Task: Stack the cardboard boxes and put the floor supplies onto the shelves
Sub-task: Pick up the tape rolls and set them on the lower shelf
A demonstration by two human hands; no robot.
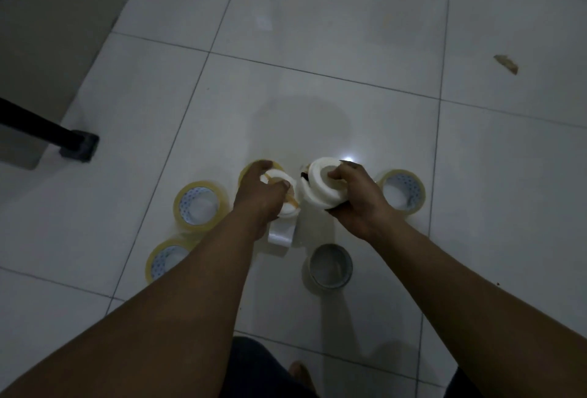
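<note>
Left hand [258, 200] is gripping a small stack of white tape rolls [289, 209], thumb hooked over the rim. Right hand [359, 203] is clamping a second white stack [314, 186], fingers curled into its core. Both stacks are hanging side by side just above the tiled floor [317, 48]. Clear tape rolls [200, 207] and a grey roll [330, 265] are lying around them on the floor. A cardboard scrap [506, 64] is lying well apart.
</note>
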